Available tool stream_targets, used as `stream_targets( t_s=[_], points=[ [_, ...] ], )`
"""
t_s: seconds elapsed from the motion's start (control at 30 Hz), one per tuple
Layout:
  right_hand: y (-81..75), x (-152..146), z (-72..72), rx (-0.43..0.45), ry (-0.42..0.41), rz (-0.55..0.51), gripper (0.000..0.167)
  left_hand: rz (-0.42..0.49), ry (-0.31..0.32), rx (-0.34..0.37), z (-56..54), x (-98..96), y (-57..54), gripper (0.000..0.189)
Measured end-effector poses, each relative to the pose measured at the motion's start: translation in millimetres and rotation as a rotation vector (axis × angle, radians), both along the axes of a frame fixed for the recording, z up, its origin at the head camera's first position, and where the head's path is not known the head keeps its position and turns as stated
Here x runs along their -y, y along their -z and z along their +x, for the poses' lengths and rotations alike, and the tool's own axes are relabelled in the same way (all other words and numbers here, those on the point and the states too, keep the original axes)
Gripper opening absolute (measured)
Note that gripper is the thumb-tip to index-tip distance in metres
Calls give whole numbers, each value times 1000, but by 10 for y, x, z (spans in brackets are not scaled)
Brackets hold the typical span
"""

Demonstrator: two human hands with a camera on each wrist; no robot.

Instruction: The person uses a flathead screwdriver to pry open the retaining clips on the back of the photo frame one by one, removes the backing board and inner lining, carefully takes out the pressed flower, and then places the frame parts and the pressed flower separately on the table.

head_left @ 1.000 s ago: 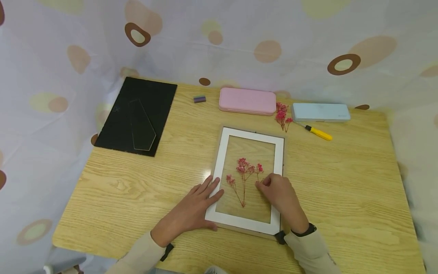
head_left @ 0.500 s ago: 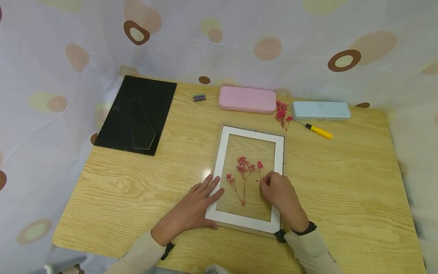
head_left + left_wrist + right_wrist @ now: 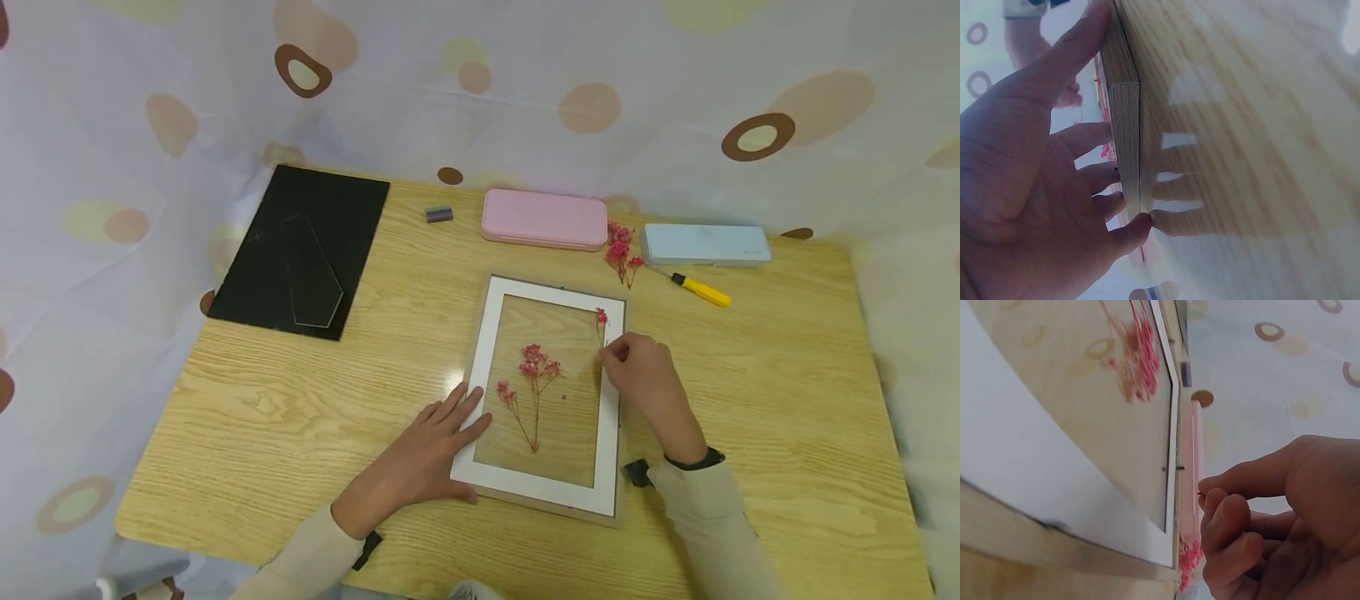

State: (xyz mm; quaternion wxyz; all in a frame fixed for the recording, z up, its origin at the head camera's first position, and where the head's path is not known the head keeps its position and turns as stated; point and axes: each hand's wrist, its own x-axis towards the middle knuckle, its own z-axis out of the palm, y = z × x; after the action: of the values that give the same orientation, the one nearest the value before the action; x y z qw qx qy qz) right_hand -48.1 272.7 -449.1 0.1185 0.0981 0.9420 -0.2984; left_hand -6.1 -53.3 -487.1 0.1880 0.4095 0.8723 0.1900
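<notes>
A picture frame with a white mat border (image 3: 532, 487) and a see-through middle lies on the wooden table. Inside the opening rests a branching sprig of pink dried flowers (image 3: 535, 367), and a tiny red bit (image 3: 564, 397) lies to its right. My left hand (image 3: 412, 458) rests spread on the frame's lower left corner; the left wrist view shows its thumb and fingers along the wooden side (image 3: 1125, 119). Over the right border, my right hand (image 3: 651, 379) pinches a small pink flower sprig (image 3: 602, 318) by its stem, blossom pointing away from me.
At the back stand a pink case (image 3: 543, 218) and a light blue case (image 3: 705, 244). Another pink flower sprig (image 3: 618, 248) lies between them, beside a yellow-handled screwdriver (image 3: 703, 290). A black backing board (image 3: 315, 250) lies back left, and a small dark block (image 3: 438, 214) sits near it.
My right hand has lifted the small sprig from beside the larger one and carried it up and right to the frame's right border. The left hand stays put.
</notes>
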Motion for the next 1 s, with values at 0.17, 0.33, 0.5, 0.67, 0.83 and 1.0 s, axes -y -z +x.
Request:
stream_targets(
  t_s=[0.17, 0.33, 0.5, 0.67, 0.83, 1.0],
  points=[
    [-49, -163, -271, -45, 26, 8, 24, 5, 3, -6, -1, 1, -13, 108],
    [13, -301, -580, -56, 66, 6, 28, 5, 7, -20, -4, 1, -10, 109],
    [103, -441, -858, -38, 136, -2, 34, 11, 8, -22, -4, -4, -12, 109],
    [182, -540, -1041, -25, 181, -45, 28, 7, 5, -18, -3, -12, -13, 109],
    [240, -602, -1158, -28, 208, -68, 36, 2, 2, -7, 0, -17, -6, 109],
    [260, -623, -1255, -13, 226, -90, 42, -3, -5, 0, 4, -6, -11, 108]
  ],
)
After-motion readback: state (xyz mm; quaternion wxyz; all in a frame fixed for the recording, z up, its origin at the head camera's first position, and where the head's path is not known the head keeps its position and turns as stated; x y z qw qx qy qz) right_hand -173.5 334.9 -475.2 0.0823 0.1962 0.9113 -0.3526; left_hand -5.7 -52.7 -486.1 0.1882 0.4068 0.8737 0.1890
